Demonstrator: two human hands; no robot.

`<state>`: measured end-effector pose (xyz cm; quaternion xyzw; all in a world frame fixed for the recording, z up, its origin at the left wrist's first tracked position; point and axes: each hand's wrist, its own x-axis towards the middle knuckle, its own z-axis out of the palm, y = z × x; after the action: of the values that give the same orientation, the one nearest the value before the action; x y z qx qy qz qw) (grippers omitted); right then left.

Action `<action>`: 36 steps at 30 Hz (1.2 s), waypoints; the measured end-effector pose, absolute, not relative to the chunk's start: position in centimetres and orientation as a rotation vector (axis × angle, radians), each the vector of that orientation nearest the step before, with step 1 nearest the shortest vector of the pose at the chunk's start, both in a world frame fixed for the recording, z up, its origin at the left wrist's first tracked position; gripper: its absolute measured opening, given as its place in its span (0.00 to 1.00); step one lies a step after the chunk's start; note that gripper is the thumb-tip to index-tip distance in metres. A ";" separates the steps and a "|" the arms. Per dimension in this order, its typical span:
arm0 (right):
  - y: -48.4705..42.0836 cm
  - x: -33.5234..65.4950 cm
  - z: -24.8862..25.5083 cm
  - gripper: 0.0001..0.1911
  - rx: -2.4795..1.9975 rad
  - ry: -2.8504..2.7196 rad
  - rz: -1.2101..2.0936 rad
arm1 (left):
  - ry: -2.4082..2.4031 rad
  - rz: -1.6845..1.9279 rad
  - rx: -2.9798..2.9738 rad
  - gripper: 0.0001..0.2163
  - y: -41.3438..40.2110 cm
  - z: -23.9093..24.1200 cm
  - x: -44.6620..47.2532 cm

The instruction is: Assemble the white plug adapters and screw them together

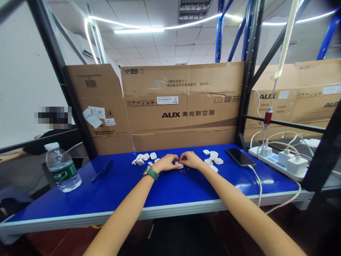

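Observation:
My left hand (167, 163), with a green-banded watch (151, 172) on its wrist, is closed around the edge of a small round white plastic piece (180, 165) above the blue table. From the other side, my right hand (192, 160) has its fingertips pinched together over the same piece; anything between them is too small to make out. Just below the fingers lie several small dark screws (182, 171). Several white plug-like plastic parts (144, 158) sit left of my left hand. Beyond my right hand is another group of white plastic covers (213, 155).
A phone (240, 157) on a cable and a white power strip (277, 161) with chargers lie at the right. On the left stand a water bottle (63, 169) and glasses (102, 171). A cardboard sheet (183, 124) closes the table's back. Another person is at far left.

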<state>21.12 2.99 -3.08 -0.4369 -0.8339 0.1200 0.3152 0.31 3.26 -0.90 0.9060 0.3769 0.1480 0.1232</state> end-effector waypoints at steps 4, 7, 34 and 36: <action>3.2 21.0 -3.5 0.05 -1.113 -2.215 0.262 | 1.069 0.433 2.671 0.16 3.2 -0.9 0.3; 3.5 20.8 -3.9 0.04 -1.116 -2.190 0.256 | 1.067 0.437 2.668 0.16 3.3 -0.9 0.4; 3.2 20.5 -3.6 0.06 -1.169 -2.119 0.378 | 1.074 0.436 2.685 0.17 3.4 -1.1 0.3; 3.3 20.5 -3.6 0.05 -1.192 -2.107 0.357 | 1.075 0.433 2.690 0.17 3.3 -1.0 0.3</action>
<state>20.49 3.26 -3.63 -0.4582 -0.8095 0.1372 0.3405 0.35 3.34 -1.00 0.9132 0.3649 0.1471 0.1062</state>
